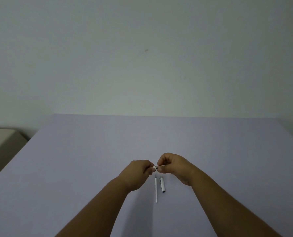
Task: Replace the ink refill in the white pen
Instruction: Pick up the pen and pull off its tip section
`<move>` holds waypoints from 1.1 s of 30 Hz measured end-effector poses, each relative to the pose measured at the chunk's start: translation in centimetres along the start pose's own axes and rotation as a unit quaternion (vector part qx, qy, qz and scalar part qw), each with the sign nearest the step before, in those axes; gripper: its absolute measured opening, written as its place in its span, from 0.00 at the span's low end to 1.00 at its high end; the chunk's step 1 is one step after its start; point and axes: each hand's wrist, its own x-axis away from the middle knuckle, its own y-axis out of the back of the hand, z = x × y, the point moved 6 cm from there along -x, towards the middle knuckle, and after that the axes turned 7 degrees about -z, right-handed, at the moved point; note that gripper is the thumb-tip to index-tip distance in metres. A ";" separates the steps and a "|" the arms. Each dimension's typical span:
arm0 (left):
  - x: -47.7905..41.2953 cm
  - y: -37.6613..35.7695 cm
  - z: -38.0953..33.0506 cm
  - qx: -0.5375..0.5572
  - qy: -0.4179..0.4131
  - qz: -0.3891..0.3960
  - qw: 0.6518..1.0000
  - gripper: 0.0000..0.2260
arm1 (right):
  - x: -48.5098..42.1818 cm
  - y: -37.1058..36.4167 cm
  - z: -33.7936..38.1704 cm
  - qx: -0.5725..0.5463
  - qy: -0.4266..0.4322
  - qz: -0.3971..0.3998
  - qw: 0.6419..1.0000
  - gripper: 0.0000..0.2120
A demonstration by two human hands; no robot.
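So I've got the white pen [156,166] pinched between both hands over the lavender table [91,151], left hand [138,170] closed on the barrel end, right hand [172,165] closed on the tip end, metal ring showing at the joint. Looks like I'm mid-unscrew or mid-screw, honestly can't tell which. The ink refill [156,189] lies at 6 o'clock just below my hands, the cap [162,185] just beside it at its 3 o'clock. Next up probably calls for a steady twist, keeping both halves in line. No readable branding anywhere.
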 end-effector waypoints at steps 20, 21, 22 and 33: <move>-0.3 1.3 -1.1 -0.034 -0.021 -0.023 0.999 0.12 | 0.6 0.5 1.1 0.020 -0.014 -0.014 1.000 0.07; -0.4 1.3 -1.1 -0.037 -0.023 -0.022 0.999 0.12 | 0.5 0.7 1.1 0.027 -0.013 -0.025 0.999 0.09; -0.4 1.3 -1.1 -0.038 -0.025 -0.020 0.999 0.12 | 0.4 0.9 1.1 0.035 -0.002 -0.033 0.999 0.08; -0.5 1.7 -1.5 -0.046 -0.031 -0.024 0.998 0.13 | 0.3 1.2 2.1 0.046 0.040 -0.032 0.998 0.02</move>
